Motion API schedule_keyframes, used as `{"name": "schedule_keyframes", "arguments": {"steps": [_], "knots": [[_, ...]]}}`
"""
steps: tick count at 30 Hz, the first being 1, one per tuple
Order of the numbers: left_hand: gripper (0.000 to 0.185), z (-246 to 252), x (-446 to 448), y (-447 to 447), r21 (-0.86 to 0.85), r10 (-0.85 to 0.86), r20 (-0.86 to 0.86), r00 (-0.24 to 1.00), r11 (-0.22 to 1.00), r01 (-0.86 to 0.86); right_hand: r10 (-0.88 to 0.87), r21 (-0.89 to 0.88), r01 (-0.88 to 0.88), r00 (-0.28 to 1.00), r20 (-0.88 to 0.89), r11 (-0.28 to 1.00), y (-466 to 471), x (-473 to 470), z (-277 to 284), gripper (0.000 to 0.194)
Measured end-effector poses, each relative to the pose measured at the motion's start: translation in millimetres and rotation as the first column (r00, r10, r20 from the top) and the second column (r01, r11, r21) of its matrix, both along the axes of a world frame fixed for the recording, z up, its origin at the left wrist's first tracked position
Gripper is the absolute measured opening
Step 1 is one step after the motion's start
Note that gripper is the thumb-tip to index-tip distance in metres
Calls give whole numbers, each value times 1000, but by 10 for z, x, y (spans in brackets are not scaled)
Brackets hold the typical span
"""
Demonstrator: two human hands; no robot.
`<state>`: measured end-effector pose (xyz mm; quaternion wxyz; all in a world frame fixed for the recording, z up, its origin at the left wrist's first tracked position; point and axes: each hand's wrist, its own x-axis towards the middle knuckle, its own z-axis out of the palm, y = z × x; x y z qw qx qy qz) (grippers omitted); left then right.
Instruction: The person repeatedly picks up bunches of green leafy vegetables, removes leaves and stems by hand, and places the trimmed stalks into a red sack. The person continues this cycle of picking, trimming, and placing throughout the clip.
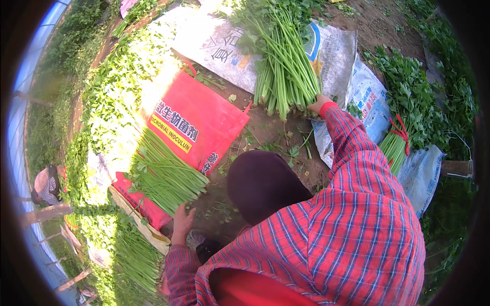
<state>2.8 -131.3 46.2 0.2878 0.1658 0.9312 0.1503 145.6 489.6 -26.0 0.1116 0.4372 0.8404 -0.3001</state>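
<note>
My right hand [319, 105], in a red cuff and plaid sleeve, is closed around celery stalks [285, 72] at the right edge of a loose pile, by the root ends. The pile lies on white woven sacks, leaves away from me. My left hand [183, 222] has its fingers apart, just below the butt ends of another celery heap [168, 176]; whether it touches the stalks is unclear. That heap lies partly on a red bag [206, 111] bearing writing. At the right, a celery bundle [394, 147] is bound with a red tie [400, 132].
White printed sacks [229, 49] cover part of the soil [264, 126]. More celery [138, 256] lies at lower left, beside a yellowish sack edge [141, 229]. A dark-clothed knee [264, 183] is between my arms. Another person [48, 183] is at the far left, near wooden poles [49, 214].
</note>
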Motion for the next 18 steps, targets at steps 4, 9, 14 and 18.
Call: {"name": "schedule_keyframes", "arguments": {"steps": [4, 9, 14, 18], "knots": [[48, 156, -21, 606, 149, -7, 65, 998, 989, -3, -271, -512, 33, 877, -397, 858, -268, -85, 865, 36], [45, 232, -61, 1656, 590, -44, 454, 890, 763, -263, -332, -492, -313, 447, -831, 812, -1251, -313, 1351, 31], [43, 92, -38, 2441, 507, -8, 775, 632, 604, -615, -191, -643, -126, 897, -400, 755, -1809, -607, 879, 43], [38, -289, 6, 2654, 334, -21, 922, 387, 549, -766, -69, -774, -319, 904, -421, 547, -2015, -586, 416, 34]]}}
